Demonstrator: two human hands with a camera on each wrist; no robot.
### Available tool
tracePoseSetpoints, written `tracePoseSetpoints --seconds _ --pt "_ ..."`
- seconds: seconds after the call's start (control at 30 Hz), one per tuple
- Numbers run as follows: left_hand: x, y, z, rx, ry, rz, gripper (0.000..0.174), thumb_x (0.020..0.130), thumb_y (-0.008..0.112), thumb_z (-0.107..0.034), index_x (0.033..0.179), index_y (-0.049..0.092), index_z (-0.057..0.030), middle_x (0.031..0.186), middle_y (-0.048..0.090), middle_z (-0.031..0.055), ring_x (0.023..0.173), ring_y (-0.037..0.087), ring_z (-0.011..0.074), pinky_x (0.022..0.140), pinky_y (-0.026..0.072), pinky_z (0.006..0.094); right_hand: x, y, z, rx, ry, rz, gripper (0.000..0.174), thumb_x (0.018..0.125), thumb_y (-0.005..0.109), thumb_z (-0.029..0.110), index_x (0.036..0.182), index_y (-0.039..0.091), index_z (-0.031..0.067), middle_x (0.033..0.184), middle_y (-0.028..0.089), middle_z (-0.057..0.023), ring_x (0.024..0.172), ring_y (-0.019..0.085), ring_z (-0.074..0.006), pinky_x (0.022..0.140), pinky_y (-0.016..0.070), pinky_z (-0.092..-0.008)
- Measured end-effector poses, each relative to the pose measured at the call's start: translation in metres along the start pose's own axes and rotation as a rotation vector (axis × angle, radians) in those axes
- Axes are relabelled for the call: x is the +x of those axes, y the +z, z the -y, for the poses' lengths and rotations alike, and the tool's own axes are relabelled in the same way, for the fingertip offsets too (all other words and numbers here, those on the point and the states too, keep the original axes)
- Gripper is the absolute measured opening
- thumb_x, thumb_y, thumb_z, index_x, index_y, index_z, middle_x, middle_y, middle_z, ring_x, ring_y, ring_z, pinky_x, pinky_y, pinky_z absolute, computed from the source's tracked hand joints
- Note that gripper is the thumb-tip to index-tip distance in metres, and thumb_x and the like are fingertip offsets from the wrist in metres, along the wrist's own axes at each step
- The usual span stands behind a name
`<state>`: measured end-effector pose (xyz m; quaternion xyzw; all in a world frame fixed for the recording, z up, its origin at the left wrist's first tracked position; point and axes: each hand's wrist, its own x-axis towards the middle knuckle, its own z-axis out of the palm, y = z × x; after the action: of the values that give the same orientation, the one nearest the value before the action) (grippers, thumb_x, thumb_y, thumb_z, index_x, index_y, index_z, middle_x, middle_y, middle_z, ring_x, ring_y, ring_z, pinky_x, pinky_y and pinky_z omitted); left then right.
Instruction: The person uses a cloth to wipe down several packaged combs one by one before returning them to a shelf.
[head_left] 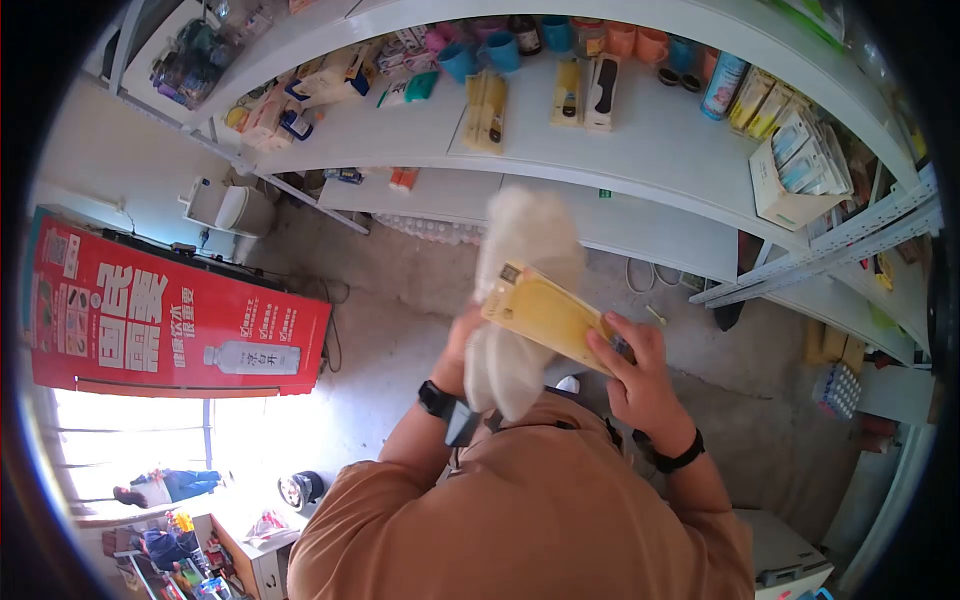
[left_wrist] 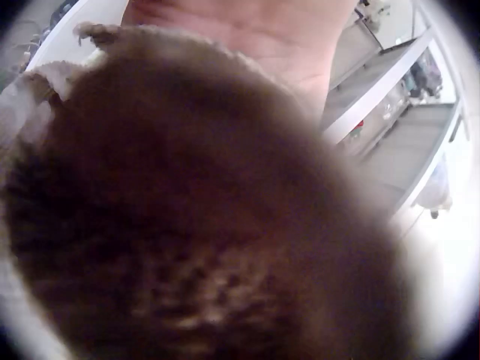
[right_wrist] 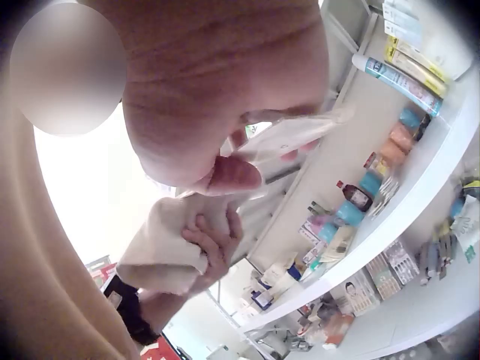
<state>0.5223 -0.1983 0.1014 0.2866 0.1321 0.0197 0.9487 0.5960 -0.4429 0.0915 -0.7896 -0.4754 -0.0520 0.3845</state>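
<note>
My left hand grips a soft, white, fluffy bundle with rounded lobes that hang in front of my chest. In the right wrist view the left fingers are curled round its off-white fabric. The bundle's shaded pile fills most of the left wrist view and hides the fingers there. With thumb and fingers, my right hand holds one end of a flat yellow package. The package slants across the front of the white bundle, its far end close to the left hand.
Ahead, a white shelf carries cups, bottles and similar yellow packages. An open carton of small packs stands at its right. To the left is a red printed cabinet. A person is at the lower left.
</note>
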Motion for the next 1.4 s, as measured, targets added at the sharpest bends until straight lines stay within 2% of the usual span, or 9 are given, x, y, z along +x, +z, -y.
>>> tracePoseSetpoints --seconds 0.17,0.23,0.4,0.47,0.67,0.9,1.1,1.23,1.4 --pt "0.011 0.000 -0.017 0.237 -0.095 0.088 0.046 0.092 0.055 -0.015 0.133 0.044 0.0024 0.120 0.060 0.0165 0.105 0.063 0.0254 0.087 0.0542 0.0359 -0.015 0.006 -0.005 -0.005 0.044 -0.012 0.070 0.064 0.050 -0.005 0.130 0.058 0.0164 0.139 0.046 -0.0107 0.099 0.043 -0.0333 0.094 0.0386 -0.0445" --pt "0.022 -0.009 0.016 0.905 0.222 0.090 0.048 0.090 0.060 -0.016 0.132 0.046 0.0012 0.120 0.061 0.0134 0.107 0.061 0.0213 0.089 0.0519 0.0340 -0.010 0.006 -0.001 -0.044 0.052 -0.030 0.069 0.065 0.050 -0.005 0.130 0.058 0.0160 0.139 0.045 -0.0114 0.100 0.044 -0.0340 0.095 0.0377 -0.0455" --pt "0.017 -0.002 -0.012 0.287 0.073 0.228 0.051 0.087 0.064 -0.016 0.133 0.046 0.0000 0.121 0.060 0.0120 0.107 0.060 0.0196 0.089 0.0507 0.0329 -0.015 0.000 0.005 -0.036 0.044 -0.054 0.068 0.065 0.049 -0.006 0.130 0.058 0.0142 0.138 0.045 -0.0127 0.106 0.045 -0.0355 0.096 0.0385 -0.0452" --pt "0.009 0.011 -0.038 0.066 -0.111 0.080 0.056 0.086 0.064 -0.017 0.135 0.044 -0.0007 0.126 0.056 0.0129 0.110 0.059 0.0227 0.091 0.0500 0.0365 -0.023 -0.003 0.003 0.005 0.056 -0.024 0.068 0.066 0.048 -0.007 0.130 0.058 0.0130 0.137 0.046 -0.0129 0.110 0.046 -0.0359 0.097 0.0389 -0.0443" --pt "0.011 0.002 -0.025 0.387 0.014 0.142 0.054 0.084 0.064 -0.007 0.133 0.045 0.0023 0.119 0.060 0.0133 0.108 0.060 0.0212 0.092 0.0490 0.0339 -0.013 -0.004 0.015 0.364 0.143 0.083 0.063 0.072 0.038 -0.014 0.130 0.053 0.0015 0.133 0.047 -0.0189 0.118 0.049 -0.0355 0.099 0.0402 -0.0402" --pt "-0.007 -0.010 -0.048 0.220 0.014 0.092 0.057 0.078 0.063 -0.002 0.133 0.046 0.0035 0.120 0.060 0.0125 0.110 0.058 0.0203 0.096 0.0444 0.0326 -0.010 0.001 0.004 0.472 0.467 0.080 0.032 0.078 0.038 -0.004 0.107 0.053 -0.0021 0.092 0.060 -0.0248 0.087 0.061 -0.0410 0.076 0.0481 -0.0393" --pt "-0.009 -0.024 -0.033 0.631 -0.049 0.396 0.058 0.078 0.070 -0.008 0.132 0.049 0.0014 0.120 0.060 0.0073 0.110 0.056 0.0155 0.096 0.0434 0.0311 0.012 0.012 0.012 0.359 0.447 0.068 0.024 0.076 0.039 -0.003 0.095 0.054 -0.0004 0.077 0.058 -0.0263 0.077 0.058 -0.0461 0.065 0.0473 -0.0436" --pt "-0.003 -0.024 -0.021 0.630 0.203 0.623 0.057 0.079 0.068 0.000 0.132 0.049 0.0006 0.124 0.058 0.0082 0.111 0.056 0.0159 0.097 0.0427 0.0316 0.019 0.025 0.024 0.227 0.453 -0.018 0.021 0.075 0.040 -0.005 0.089 0.055 0.0011 0.076 0.058 -0.0254 0.076 0.058 -0.0457 0.063 0.0464 -0.0457" --pt "-0.018 -0.024 -0.037 0.345 -0.030 0.265 0.061 0.077 0.066 0.002 0.134 0.046 0.0003 0.125 0.058 0.0120 0.113 0.056 0.0189 0.098 0.0427 0.0330 0.002 0.034 -0.005 0.193 0.552 -0.027 0.018 0.075 0.041 -0.005 0.086 0.054 0.0008 0.075 0.058 -0.0247 0.076 0.058 -0.0452 0.063 0.0456 -0.0477"
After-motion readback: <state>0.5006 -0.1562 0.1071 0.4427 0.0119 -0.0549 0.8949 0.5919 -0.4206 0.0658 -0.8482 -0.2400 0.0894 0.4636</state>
